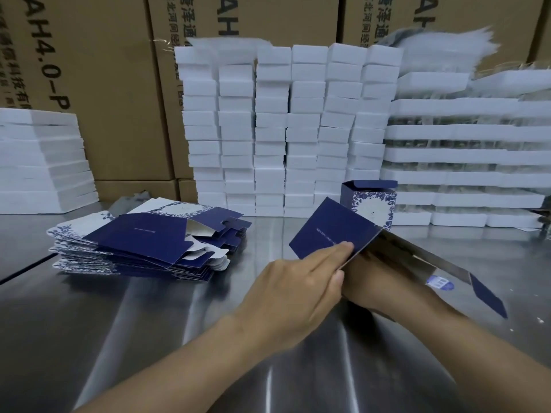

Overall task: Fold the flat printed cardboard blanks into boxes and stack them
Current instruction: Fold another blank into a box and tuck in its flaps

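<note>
Over the steel table [125, 323] I hold one dark blue printed blank [331, 231], tilted and partly opened. My left hand [295, 281] pinches its near edge, fingers flat on top and thumb underneath. My right hand [369, 290] is under the blank and mostly hidden by it and by my left hand; its grip cannot be made out. A flap [489, 296] of the blank hangs out to the right. A pile of flat blue-and-white blanks [143, 242] lies on the left of the table. One folded box [372, 204] stands upright behind the held blank.
Tall columns of small white boxes [286, 129] stand along the back of the table. White trays [465, 162] are stacked at the right and more white trays [41, 162] at the left. Brown shipping cartons [119, 84] form the back wall.
</note>
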Available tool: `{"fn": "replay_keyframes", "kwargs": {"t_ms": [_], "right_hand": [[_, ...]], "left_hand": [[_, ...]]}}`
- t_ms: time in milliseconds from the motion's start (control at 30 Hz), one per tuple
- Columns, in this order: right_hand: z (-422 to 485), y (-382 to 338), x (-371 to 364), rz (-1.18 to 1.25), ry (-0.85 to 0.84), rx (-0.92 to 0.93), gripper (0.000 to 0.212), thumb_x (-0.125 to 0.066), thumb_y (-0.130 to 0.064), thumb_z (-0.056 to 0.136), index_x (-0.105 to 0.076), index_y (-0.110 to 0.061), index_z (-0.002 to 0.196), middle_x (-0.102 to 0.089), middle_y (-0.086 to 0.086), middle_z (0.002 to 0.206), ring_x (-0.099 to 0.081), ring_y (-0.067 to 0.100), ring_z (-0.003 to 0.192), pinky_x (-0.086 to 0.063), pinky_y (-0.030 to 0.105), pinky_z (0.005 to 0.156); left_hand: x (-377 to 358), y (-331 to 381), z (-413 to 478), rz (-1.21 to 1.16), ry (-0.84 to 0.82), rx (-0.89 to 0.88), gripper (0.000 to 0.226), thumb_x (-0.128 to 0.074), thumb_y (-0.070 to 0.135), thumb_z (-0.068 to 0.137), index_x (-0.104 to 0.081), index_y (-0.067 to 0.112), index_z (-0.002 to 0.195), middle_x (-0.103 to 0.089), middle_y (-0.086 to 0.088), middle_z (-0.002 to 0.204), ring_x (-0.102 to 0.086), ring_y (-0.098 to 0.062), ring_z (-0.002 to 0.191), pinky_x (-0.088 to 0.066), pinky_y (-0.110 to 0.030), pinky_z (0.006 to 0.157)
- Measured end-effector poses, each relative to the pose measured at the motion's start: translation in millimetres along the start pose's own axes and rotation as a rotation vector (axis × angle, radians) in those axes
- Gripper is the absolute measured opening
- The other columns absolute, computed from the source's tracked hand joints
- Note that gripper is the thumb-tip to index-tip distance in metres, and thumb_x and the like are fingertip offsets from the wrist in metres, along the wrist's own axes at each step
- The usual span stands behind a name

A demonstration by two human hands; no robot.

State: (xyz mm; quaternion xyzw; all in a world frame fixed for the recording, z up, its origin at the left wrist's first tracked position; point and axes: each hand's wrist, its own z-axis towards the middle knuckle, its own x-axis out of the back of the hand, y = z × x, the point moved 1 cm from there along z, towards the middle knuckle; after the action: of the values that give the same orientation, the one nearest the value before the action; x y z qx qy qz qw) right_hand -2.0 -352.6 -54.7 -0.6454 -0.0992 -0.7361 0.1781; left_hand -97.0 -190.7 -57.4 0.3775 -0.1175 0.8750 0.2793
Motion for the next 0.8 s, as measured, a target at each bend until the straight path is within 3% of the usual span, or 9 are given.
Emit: {"fn": "replay_keyframes", "kwargs": {"t_ms": [100,200,267,367,467,500,567,633,800], "right_hand": [[-5.0,0.2,2.6,-0.020,0.039,0.026,0.038,-0.045,-0.035,0.105,-0.065,-0.016,0.131,-0.068,0.003,0.110,-0.054,0.025,0.095,-0.039,0.036,0.080],[-17.7,-9.5,15.8,0.000,0.263,0.190,0.074,-0.017,-0.053,0.086,-0.068,-0.020,0.128,-0.073,0.002,0.122,-0.066,0.024,0.113,-0.048,0.039,0.099],[-23.4,-13.5,27.5,0.174,0.373,0.251,0.056,-0.030,-0.045,0.085,-0.073,-0.021,0.110,-0.077,-0.001,0.107,-0.072,0.023,0.102,-0.054,0.041,0.092],[-26.1,-13.8,38.0,0.514,0.522,0.188,0.037,-0.044,-0.044,0.089,-0.072,-0.030,0.110,-0.075,-0.015,0.105,-0.070,0.011,0.105,-0.055,0.039,0.095],[-35.6,-26.4,38.7,0.881,0.608,0.216,0.023,-0.053,-0.050,0.104,-0.070,-0.036,0.110,-0.074,-0.029,0.102,-0.068,-0.009,0.102,-0.048,0.009,0.089],[-40.3,-34.0,39.6,0.973,0.629,0.265,0.020,-0.055,-0.046,0.107,-0.069,-0.033,0.111,-0.075,-0.025,0.103,-0.069,-0.008,0.102,-0.048,0.007,0.087],[-45.4,-44.4,40.5,1.052,0.670,0.346,0.022,-0.056,-0.045,0.108,-0.065,-0.026,0.106,-0.077,-0.006,0.100,-0.075,0.009,0.102,-0.057,0.027,0.095],[-46.7,-48.9,39.0,1.078,0.696,0.338,0.020,-0.056,-0.045,0.108,-0.063,-0.027,0.100,-0.076,-0.002,0.096,-0.077,0.018,0.098,-0.061,0.046,0.092],[-44.9,-43.8,34.2,0.925,0.703,0.297,0.018,-0.045,-0.030,0.113,-0.059,-0.042,0.111,-0.070,-0.008,0.100,-0.070,0.018,0.093,-0.057,0.051,0.086]], "left_hand": [[0.6,3.6,1.1,-0.023,-0.011,0.009,0.056,-0.026,0.038,0.111,-0.046,0.018,0.159,-0.052,0.007,0.160,-0.068,-0.023,0.125,-0.060,-0.047,0.089],[5.2,0.5,2.6,0.021,0.066,0.049,0.055,-0.030,0.036,0.110,-0.048,0.016,0.158,-0.051,0.007,0.161,-0.071,-0.025,0.118,-0.061,-0.047,0.081],[6.8,-2.4,3.8,0.012,0.089,0.081,0.054,-0.031,0.034,0.111,-0.047,0.015,0.159,-0.049,0.006,0.162,-0.067,-0.025,0.125,-0.061,-0.048,0.086],[9.4,-9.9,3.9,-0.096,0.083,0.198,0.055,-0.028,0.035,0.112,-0.037,0.018,0.164,-0.042,0.008,0.166,-0.056,-0.024,0.139,-0.050,-0.045,0.108],[13.3,-15.9,4.3,-0.181,0.109,0.239,0.053,-0.030,0.033,0.114,-0.030,0.025,0.167,-0.037,0.015,0.168,-0.047,-0.013,0.147,-0.042,-0.040,0.117],[13.9,-15.7,4.9,-0.199,0.113,0.218,0.053,-0.033,0.031,0.114,-0.029,0.028,0.167,-0.035,0.017,0.169,-0.044,-0.010,0.149,-0.041,-0.039,0.118],[12.3,-13.8,5.9,-0.257,0.127,0.169,0.054,-0.041,0.026,0.113,-0.030,0.031,0.166,-0.037,0.018,0.167,-0.045,-0.007,0.148,-0.045,-0.040,0.116],[8.9,-12.2,5.0,-0.373,0.154,0.157,0.059,-0.051,0.023,0.109,-0.035,0.034,0.164,-0.042,0.017,0.164,-0.049,-0.008,0.145,-0.053,-0.039,0.108],[6.8,-9.7,5.3,-0.854,0.286,0.352,0.051,-0.059,0.026,0.096,-0.055,0.035,0.146,-0.057,0.016,0.148,-0.073,-0.015,0.116,-0.060,-0.037,0.096]]}}
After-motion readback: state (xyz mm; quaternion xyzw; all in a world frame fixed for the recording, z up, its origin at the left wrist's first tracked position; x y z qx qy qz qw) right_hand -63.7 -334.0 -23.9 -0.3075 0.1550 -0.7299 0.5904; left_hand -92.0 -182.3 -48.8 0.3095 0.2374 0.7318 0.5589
